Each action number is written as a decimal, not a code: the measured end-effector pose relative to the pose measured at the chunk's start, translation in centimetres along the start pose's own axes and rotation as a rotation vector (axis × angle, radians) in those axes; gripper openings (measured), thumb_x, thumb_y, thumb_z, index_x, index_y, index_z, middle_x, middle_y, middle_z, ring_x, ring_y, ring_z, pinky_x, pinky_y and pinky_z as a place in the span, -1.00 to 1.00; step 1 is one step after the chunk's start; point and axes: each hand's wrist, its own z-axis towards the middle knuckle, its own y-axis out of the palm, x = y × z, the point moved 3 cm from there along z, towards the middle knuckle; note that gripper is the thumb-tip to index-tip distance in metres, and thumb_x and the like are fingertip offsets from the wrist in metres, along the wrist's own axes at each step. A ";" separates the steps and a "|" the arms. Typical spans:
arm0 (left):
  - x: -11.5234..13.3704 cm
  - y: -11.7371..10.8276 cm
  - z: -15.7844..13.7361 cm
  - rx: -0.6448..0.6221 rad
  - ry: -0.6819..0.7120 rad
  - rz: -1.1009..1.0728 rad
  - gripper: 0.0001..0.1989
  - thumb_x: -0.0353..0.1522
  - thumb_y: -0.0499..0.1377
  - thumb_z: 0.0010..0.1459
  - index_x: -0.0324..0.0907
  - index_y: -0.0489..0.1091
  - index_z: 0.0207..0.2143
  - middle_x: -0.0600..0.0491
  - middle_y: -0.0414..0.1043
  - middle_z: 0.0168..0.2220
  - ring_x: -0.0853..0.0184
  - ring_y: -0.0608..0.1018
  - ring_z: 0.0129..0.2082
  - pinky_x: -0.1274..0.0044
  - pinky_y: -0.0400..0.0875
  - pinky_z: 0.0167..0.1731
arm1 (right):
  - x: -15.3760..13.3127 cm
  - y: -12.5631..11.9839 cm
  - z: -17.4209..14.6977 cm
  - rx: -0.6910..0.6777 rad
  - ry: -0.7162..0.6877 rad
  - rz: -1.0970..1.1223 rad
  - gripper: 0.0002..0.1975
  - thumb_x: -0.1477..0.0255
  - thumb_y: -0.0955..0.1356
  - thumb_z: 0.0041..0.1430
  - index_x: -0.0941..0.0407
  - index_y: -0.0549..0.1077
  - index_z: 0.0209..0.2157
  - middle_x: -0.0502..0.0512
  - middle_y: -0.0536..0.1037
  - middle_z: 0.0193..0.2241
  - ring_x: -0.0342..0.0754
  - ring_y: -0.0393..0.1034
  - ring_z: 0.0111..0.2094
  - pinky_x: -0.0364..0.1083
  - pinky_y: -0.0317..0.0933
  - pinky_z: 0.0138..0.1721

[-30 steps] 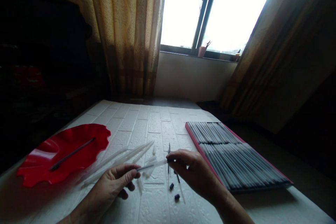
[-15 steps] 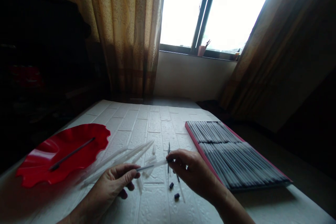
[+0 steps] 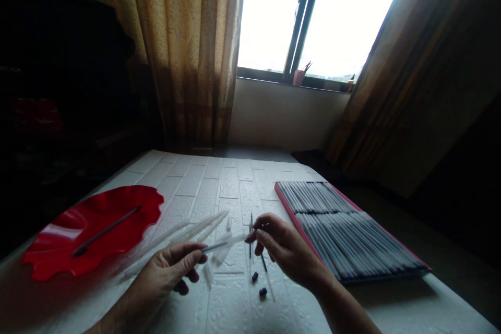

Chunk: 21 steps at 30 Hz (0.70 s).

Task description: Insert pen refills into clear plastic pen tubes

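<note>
My left hand [image 3: 172, 269] pinches a slim clear pen barrel [image 3: 224, 245] that has a greyish core, tilted with its far end up to the right. My right hand [image 3: 277, 242] is at that far end, thumb and fingers closed together; whatever they pinch is too small and dark to make out. Several clear barrels [image 3: 199, 227] and short clear caps [image 3: 221, 254] lie beyond my left hand. Under my right hand are thin dark-tipped refills [image 3: 263, 261]. Two small black plugs [image 3: 255, 276] lie on the white brick-patterned table [image 3: 230, 302].
At left stands a red wavy-rimmed plate [image 3: 47, 250] with one dark capped pen [image 3: 105, 231] in it. A red-edged tray [image 3: 287, 206] on the right holds rows of many pens [image 3: 360, 240]. Behind the table are curtains [image 3: 183, 52] and a window [image 3: 266, 15].
My right hand's fingers have lifted slightly and shifted at the barrel's end, uncovering more of its tip. My left hand keeps its hold, and the view has shifted a little.
</note>
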 end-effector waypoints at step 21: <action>0.0 0.0 -0.1 -0.009 -0.001 -0.001 -0.58 -0.07 0.43 -0.24 -0.11 0.60 -0.34 0.06 0.59 -0.44 0.34 0.51 -0.54 0.61 0.28 -0.62 | 0.1 0.5 0.0 0.002 0.059 0.154 -0.85 0.37 0.44 0.04 0.11 0.48 -0.34 -0.01 0.52 -0.45 -0.21 0.35 -0.52 -0.17 0.32 -0.48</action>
